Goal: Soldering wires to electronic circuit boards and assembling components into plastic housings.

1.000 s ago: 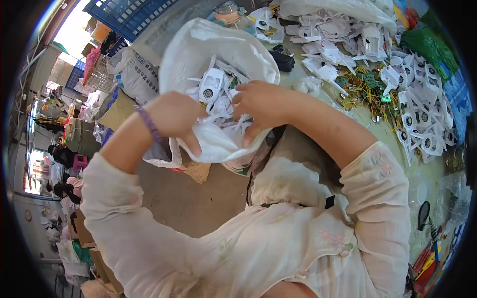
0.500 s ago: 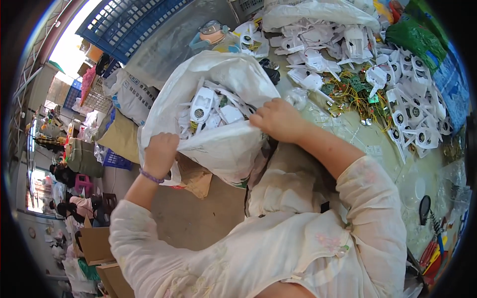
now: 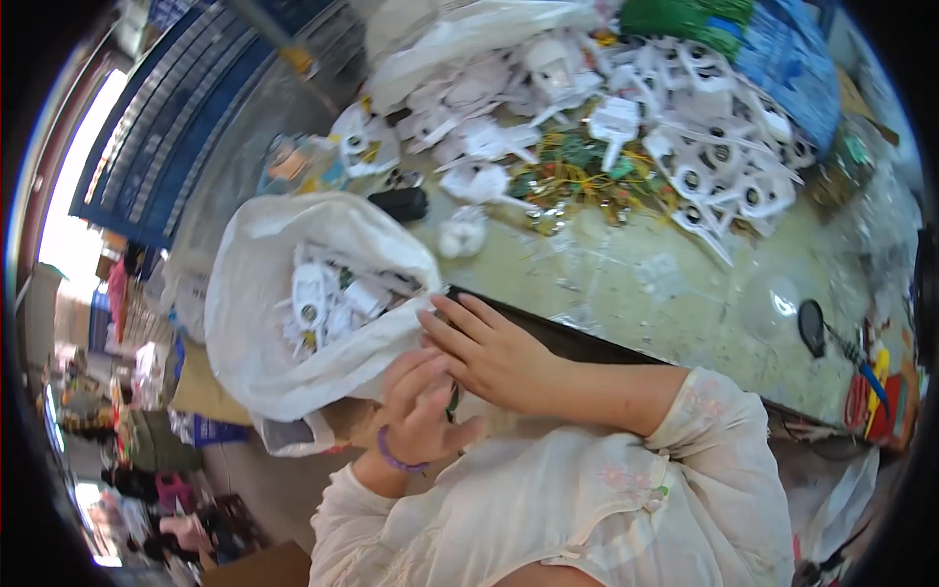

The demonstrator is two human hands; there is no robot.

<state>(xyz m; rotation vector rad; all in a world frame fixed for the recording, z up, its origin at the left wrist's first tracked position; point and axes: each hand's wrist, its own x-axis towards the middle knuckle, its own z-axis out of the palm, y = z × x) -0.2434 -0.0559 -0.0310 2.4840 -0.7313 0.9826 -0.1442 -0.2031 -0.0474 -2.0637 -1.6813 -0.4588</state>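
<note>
A white woven sack (image 3: 235, 333) stands with its mouth spread. Inside it lie white plastic housings (image 3: 311, 298) with round dark inserts, among other white pieces. My right hand (image 3: 499, 362) lies flat with fingers stretched out at the sack's right rim, by the table edge. It grips nothing that I can see. Just left of it and lower, my left hand (image 3: 416, 396) is raised with fingers loosely bent and thumb apart. Its fingertips come close to my right hand; whether they touch cannot be told.
On the pale green table (image 3: 626, 313) lie green circuit boards with yellow wires (image 3: 577, 166) and a heap of white housings (image 3: 724, 147). A black case (image 3: 399, 203) sits near the sack. Hand tools (image 3: 875, 382) lie at the right. A blue crate (image 3: 156, 127) stands far left.
Both hands have let go of the sack's rim. My left hand has moved right, over to my right hand. The view has swung toward the table, and the sack now sits further left in it.
</note>
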